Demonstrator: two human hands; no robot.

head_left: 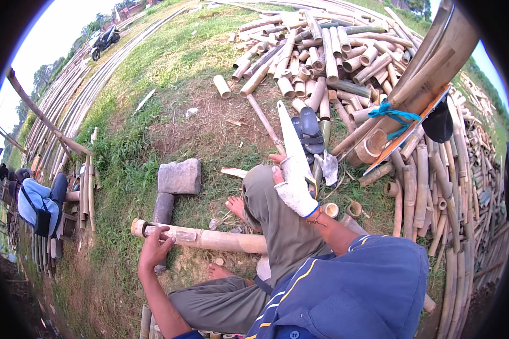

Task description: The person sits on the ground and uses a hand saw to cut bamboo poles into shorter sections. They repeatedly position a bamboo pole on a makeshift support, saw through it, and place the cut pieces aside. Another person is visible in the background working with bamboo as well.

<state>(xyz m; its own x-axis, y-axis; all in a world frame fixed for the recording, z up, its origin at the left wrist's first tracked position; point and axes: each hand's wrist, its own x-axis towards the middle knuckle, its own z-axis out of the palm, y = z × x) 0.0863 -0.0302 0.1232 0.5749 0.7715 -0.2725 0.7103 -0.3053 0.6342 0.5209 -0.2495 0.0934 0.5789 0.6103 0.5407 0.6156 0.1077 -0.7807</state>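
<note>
A length of pale bamboo (223, 240) lies crosswise in front of me, its right part passing under my leg. At its left end, beside a dark notch or opening, the bent fingers of my bare left hand (157, 244) grip it. My right hand (296, 189), in a white glove with bare fingertips, is by my raised knee. It is closed about the handle of a hand saw (290, 131), whose pale blade points up and away; the handle is mostly hidden by the glove. Under the bamboo's left part sits a short dark log (163, 208), against a grey stone block (179, 176).
Black sandals (308, 129) and a second white glove (327, 167) lie beyond the saw. A big pile of cut bamboo (328, 56) rises behind. At right, a thick bamboo post (379, 135) carries blue cord. A person in light blue (39, 206) sits far left.
</note>
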